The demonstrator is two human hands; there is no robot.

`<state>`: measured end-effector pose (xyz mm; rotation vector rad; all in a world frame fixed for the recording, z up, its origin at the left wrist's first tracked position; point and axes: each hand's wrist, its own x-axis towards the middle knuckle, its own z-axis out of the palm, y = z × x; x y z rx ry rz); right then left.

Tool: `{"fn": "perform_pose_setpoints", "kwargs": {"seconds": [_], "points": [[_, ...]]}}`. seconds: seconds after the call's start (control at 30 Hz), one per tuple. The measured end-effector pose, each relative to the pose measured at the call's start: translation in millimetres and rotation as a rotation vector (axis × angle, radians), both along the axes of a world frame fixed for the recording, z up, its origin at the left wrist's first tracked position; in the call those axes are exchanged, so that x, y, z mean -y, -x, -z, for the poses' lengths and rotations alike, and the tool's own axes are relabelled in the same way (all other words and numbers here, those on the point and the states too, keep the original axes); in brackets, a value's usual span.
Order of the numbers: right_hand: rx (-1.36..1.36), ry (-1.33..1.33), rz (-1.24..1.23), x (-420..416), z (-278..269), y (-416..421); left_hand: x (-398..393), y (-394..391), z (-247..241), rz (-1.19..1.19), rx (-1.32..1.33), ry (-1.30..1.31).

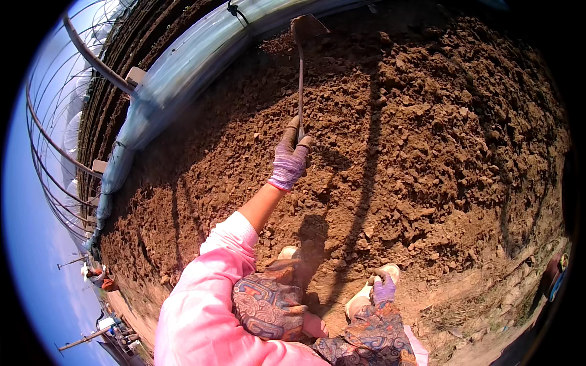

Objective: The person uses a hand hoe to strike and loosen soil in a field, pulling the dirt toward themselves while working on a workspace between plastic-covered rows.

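My left hand (293, 153), in a purple knit glove with brown-coated fingers, grips the handle (301, 87) of a hoe in front of me. The hoe's broad metal blade (312, 25) is at the far end, near the plastic sheeting, with loose reddish soil crumbs beside it. My right hand (383, 290), gloved alike, is low at my right leg, over a pale shoe (359, 299). Its fingers are bent, but whether they hold anything cannot be made out. Broken brown soil (412, 151) spreads around the hoe.
Clear plastic sheeting (169, 75), tied with dark cord, edges the plot. Curved frame poles (98, 64) and blocks (135, 76) stand along it. Another person (98, 277) in a white hat is at far left. Dry plant litter (467, 302) lies at right. My other pale shoe (289, 252) is on soil.
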<state>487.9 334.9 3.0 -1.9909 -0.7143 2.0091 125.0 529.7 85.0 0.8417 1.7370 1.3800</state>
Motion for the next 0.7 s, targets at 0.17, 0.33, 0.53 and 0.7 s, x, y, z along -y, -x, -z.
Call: {"fn": "perform_pose_setpoints", "kwargs": {"seconds": [0.17, 0.33, 0.53, 0.7], "points": [[0.003, -0.036, 0.017, -4, -3, 3, -18, 6, -30, 0.421, -0.054, 0.665], [-0.004, -0.010, 0.046, 1, -2, 6, 36, 26, 42, 0.300, -0.269, 0.163], [-0.008, -0.057, 0.031, 4, -1, 1, 4, 20, -23, 0.131, -0.058, 0.402], [0.019, -0.052, 0.033, 4, 1, 1, 50, 39, 7, 0.378, -0.160, 0.510]]}}
